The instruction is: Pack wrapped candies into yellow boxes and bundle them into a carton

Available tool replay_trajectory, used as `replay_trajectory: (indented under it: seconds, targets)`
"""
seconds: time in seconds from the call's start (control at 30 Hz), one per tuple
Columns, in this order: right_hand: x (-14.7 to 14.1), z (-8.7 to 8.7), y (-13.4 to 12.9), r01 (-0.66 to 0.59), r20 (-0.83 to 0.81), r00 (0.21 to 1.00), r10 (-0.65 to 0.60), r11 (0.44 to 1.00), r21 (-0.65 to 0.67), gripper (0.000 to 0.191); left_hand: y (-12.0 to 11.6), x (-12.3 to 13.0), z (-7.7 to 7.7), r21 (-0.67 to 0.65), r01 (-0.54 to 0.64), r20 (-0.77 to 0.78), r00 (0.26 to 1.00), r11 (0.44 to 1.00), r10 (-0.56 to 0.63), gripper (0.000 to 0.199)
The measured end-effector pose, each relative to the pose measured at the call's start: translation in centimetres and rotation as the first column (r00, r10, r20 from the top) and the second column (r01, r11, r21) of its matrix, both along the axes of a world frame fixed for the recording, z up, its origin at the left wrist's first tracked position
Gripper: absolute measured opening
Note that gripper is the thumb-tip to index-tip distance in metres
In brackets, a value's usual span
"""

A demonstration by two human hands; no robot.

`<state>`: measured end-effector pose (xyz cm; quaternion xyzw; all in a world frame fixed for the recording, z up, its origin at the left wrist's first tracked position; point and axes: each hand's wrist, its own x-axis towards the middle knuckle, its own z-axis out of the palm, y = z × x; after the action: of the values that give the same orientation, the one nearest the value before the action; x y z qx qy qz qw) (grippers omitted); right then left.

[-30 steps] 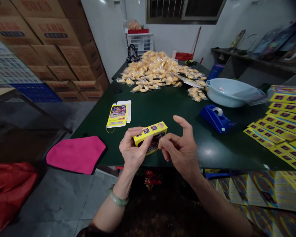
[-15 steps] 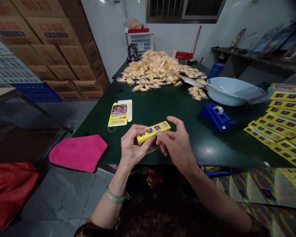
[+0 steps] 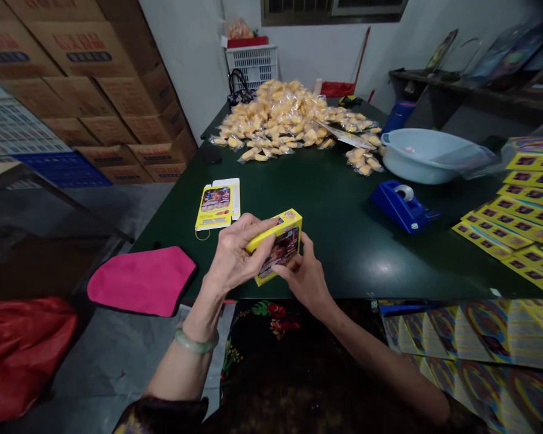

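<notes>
Holding the yellow carton [image 3: 288, 241] by the near edge of the tabletop [image 3: 344, 223], left hand [image 3: 235, 253] gripping its upper left, right hand [image 3: 308, 274] its lower right, you seem mid-way through positioning it, the next move likely needing light, even pressure.

Box [image 3: 282, 246] yellow (front printed multicoloured); tabletop [image 3: 339, 208] dark green; tape dispenser [image 3: 399, 208] blue.

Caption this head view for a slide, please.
Left hand and right hand hold a box at a table, tape dispenser to the right, wrapped pieces heaped beyond.
</notes>
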<state>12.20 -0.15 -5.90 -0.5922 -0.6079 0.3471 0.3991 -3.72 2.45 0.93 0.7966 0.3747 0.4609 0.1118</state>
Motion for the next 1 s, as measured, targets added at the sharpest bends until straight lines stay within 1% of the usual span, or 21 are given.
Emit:
replay_trajectory:
  seconds: [0.03, 0.07, 0.13, 0.2, 0.27, 0.33, 0.4, 0.47, 0.57, 0.6, 0.63, 0.67, 0.7, 0.73, 0.77, 0.8, 0.83, 0.87, 0.93, 0.97, 1.0]
  targets:
    - [0.5, -0.6, -0.2, 0.008, 0.163, 0.987, -0.018, 0.998, 0.059, 0.085, 0.5, 0.0, -0.1, -0.026, -0.057, 0.064, 0.996, 0.998, 0.058, 0.027]
    - [1.2, -1.1, -0.5, 0.005, 0.32, 0.946, -0.055, 0.988, 0.155, 0.084, 1.0, -0.1, -0.3, -0.079, -0.118, 0.143, 0.981, 0.99, 0.128, 0.025]
    - [2.9, -1.3, -1.3, -0.07, 0.557, 0.814, -0.165, 0.924, 0.377, 0.081, 2.0, -0.1, -0.8, -0.29, -0.192, 0.334, 0.898, 0.937, 0.287, 0.022]
    - [4.6, -1.1, -2.1, -0.214, 0.668, 0.702, -0.25, 0.819, 0.532, 0.074, 3.0, 0.0, -1.4, -0.56, -0.118, 0.473, 0.767, 0.82, 0.434, 0.019]
    - [6.0, -0.6, -2.6, -0.361, 0.692, 0.673, -0.26, 0.702, 0.615, 0.063, 3.5, 0.2, -2.1, -0.722, 0.016, 0.508, 0.69, 0.692, 0.515, 0.017]
    - [6.9, 0.1, -3.0, -0.496, 0.691, 0.702, -0.176, 0.575, 0.651, 0.048, 3.6, 0.6, -2.7, -0.784, 0.09, 0.493, 0.692, 0.614, 0.528, 0.016]
    - [7.5, 1.0, -3.2, -0.587, 0.698, 0.713, -0.071, 0.484, 0.649, 0.036, 3.6, 0.9, -3.2, -0.815, 0.128, 0.468, 0.721, 0.565, 0.512, 0.017]
    - [7.7, 2.0, -3.3, -0.651, 0.716, 0.698, 0.01, 0.427, 0.628, 0.031, 3.7, 1.1, -3.5, -0.841, 0.15, 0.441, 0.748, 0.521, 0.496, 0.018]
    - [7.7, 3.4, -2.9, -0.663, 0.696, 0.716, 0.055, 0.369, 0.652, 0.029, 3.8, 1.3, -3.7, -0.854, 0.134, 0.409, 0.77, 0.503, 0.49, 0.03]
    - [7.5, 3.8, -2.6, -0.631, 0.66, 0.748, 0.065, 0.38, 0.677, 0.028, 3.7, 1.4, -3.7, -0.842, 0.096, 0.405, 0.762, 0.53, 0.505, 0.038]
    - [7.4, 4.2, -2.2, -0.575, 0.603, 0.794, 0.076, 0.416, 0.705, 0.027, 3.4, 1.5, -3.5, -0.803, 0.023, 0.406, 0.753, 0.596, 0.518, 0.047]
    - [7.2, 4.7, -1.7, -0.499, 0.525, 0.846, 0.09, 0.477, 0.723, 0.026, 2.9, 1.7, -3.3, -0.721, -0.079, 0.408, 0.755, 0.689, 0.513, 0.054]
    - [7.0, 5.2, -1.2, -0.407, 0.431, 0.897, 0.098, 0.566, 0.717, 0.024, 2.2, 1.8, -3.1, -0.584, -0.197, 0.396, 0.777, 0.788, 0.488, 0.059]
    - [6.9, 5.7, -0.7, -0.308, 0.332, 0.938, 0.097, 0.672, 0.673, 0.026, 1.4, 2.0, -3.0, -0.382, -0.292, 0.352, 0.831, 0.877, 0.43, 0.063]
    - [6.8, 6.3, -0.1, -0.217, 0.236, 0.967, 0.091, 0.776, 0.592, 0.03, 0.6, 2.2, -2.9, -0.2, -0.294, 0.244, 0.909, 0.935, 0.338, 0.071]
    - [6.8, 6.8, 0.7, -0.157, 0.15, 0.984, 0.095, 0.864, 0.479, 0.037, -0.1, 2.3, -3.0, -0.095, -0.237, 0.076, 0.967, 0.967, 0.244, 0.085]
    - [6.8, 7.4, 1.6, -0.143, 0.075, 0.989, 0.124, 0.927, 0.346, 0.044, -0.6, 2.4, -3.3, -0.047, -0.187, -0.089, 0.979, 0.981, 0.183, 0.099]
    - [6.9, 7.8, 2.9, -0.18, 0.004, 0.983, 0.183, 0.96, 0.213, 0.048, -0.9, 2.5, -3.7, -0.013, -0.176, -0.198, 0.965, 0.984, 0.17, 0.104]
    - [7.6, 8.5, 6.9, -0.294, -0.126, 0.947, 0.295, 0.955, 0.023, 0.056, -0.6, 2.4, -4.8, -0.025, -0.242, -0.251, 0.941, 0.97, 0.228, 0.105]
    - [8.3, 8.7, 9.7, -0.288, -0.125, 0.951, 0.282, 0.957, -0.035, 0.061, -0.2, 2.4, -5.5, -0.057, -0.277, -0.237, 0.937, 0.959, 0.257, 0.103]
    - [9.2, 8.9, 13.0, -0.219, -0.101, 0.972, 0.212, 0.973, -0.071, 0.067, 0.3, 2.4, -6.1, -0.099, -0.298, -0.216, 0.938, 0.949, 0.272, 0.101]
